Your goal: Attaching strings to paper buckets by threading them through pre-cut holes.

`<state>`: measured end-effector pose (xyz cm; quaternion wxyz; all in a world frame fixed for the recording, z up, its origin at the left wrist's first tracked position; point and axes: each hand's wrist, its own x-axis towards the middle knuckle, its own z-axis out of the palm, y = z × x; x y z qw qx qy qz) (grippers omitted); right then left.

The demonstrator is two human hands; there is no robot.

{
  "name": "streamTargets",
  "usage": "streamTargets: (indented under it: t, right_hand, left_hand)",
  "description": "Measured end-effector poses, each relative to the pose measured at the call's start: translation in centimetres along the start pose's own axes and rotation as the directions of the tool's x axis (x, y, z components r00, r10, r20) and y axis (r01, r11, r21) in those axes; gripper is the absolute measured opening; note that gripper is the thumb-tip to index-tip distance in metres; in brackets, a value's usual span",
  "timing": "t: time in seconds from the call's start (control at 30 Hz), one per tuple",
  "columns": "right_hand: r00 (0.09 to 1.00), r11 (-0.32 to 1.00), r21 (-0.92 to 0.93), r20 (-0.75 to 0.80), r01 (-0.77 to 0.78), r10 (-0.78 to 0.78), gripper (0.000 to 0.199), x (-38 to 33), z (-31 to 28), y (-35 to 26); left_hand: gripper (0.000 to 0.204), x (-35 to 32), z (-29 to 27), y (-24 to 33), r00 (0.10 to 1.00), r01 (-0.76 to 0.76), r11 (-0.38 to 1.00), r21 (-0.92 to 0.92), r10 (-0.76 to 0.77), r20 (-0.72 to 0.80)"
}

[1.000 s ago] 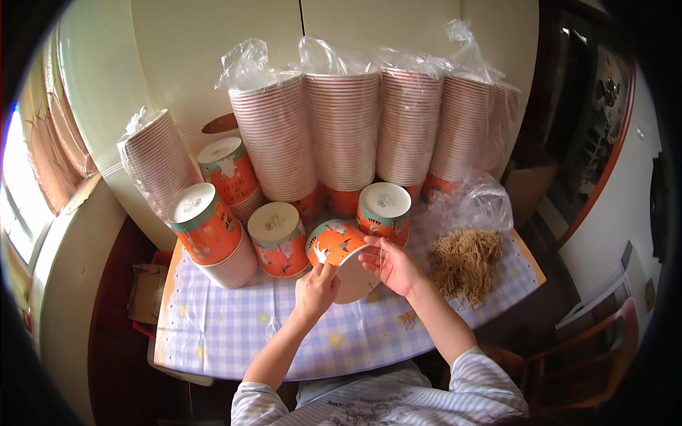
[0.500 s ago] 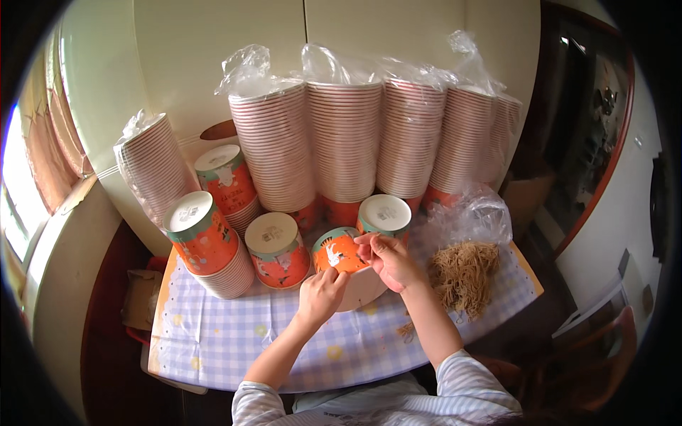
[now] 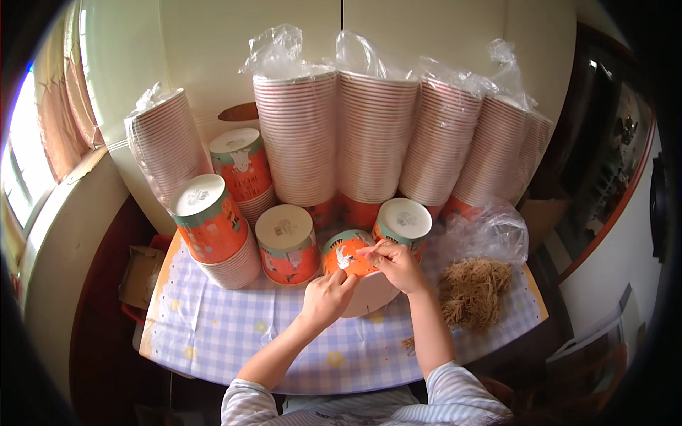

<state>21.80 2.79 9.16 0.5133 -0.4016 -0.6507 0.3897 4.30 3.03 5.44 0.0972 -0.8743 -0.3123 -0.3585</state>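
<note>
An orange and green paper tub point(image 3: 348, 254) with a white figure on its side lies tipped on the table, its pale round end facing me. My left hand point(image 3: 328, 295) has its fingers curled on the tub's near edge. Just above the orange side, my right hand point(image 3: 394, 264) is closed in a pinch; anything between its fingertips is too small to make out. Close behind that hand stands an upside-down tub point(image 3: 403, 219), and another upside-down tub point(image 3: 288, 227) is to the left. A tangled bundle of brown twine point(image 3: 474, 292) lies right of my right forearm.
Tall stacks of nested tubs point(image 3: 295, 142) in clear plastic line the back, against a pale panel. Shorter tub stacks point(image 3: 206, 220) stand at the left. A crumpled plastic bag point(image 3: 490, 231) sits behind the twine. The checked tablecloth point(image 3: 234, 341) ends close to my body.
The whole view has shifted a little. My right hand's fingers are drawn closer together over the tub, while my left hand keeps its place on the edge.
</note>
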Motion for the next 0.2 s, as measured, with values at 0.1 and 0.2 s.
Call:
streamTargets:
  t: [0.1,0.2]
  right_hand:
    - [0.998,0.996,-0.070,-0.017,0.061,-0.063,0.021,0.33,-0.05,0.87]
    - [0.998,0.994,-0.099,-0.017,-0.055,0.054,0.021,0.30,-0.79,1.05]
  left_hand:
    - [0.016,-0.09,0.14,0.15,0.999,0.030,0.999,-0.023,-0.030,0.011]
    - [0.018,0.12,0.03,0.11,0.999,0.027,0.999,-0.030,-0.026,0.019]
